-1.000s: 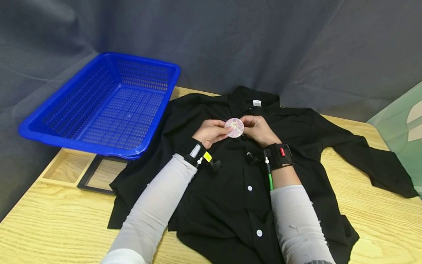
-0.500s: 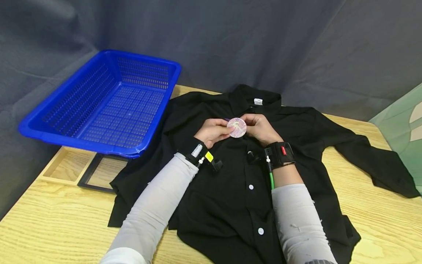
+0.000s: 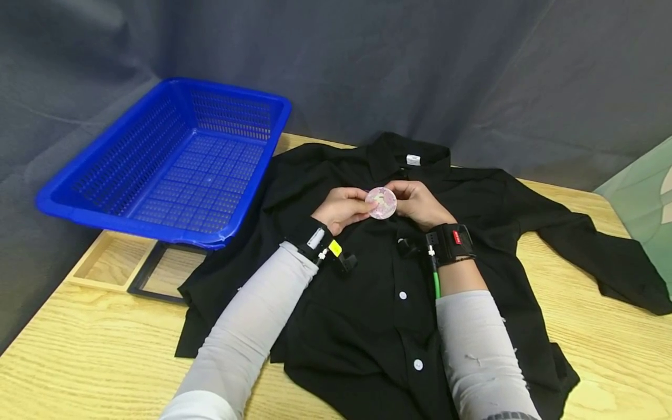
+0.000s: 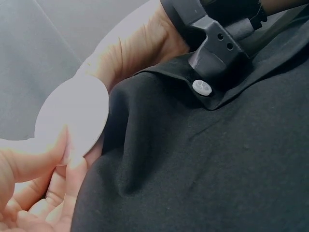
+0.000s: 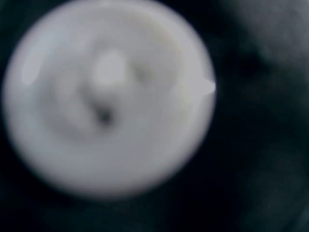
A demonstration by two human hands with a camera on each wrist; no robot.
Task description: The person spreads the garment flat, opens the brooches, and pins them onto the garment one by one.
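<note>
Pinching the round badge (image 3: 381, 203) between them, both hands' fingers (image 3: 367, 205) grip its opposite edges above the shirt (image 3: 367, 303).

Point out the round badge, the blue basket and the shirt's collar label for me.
round badge (image 3: 382, 203), head view, middle of its pink face.
blue basket (image 3: 137, 233), head view, near rim.
collar label (image 3: 413, 160), head view, centre of the white tag.
</note>
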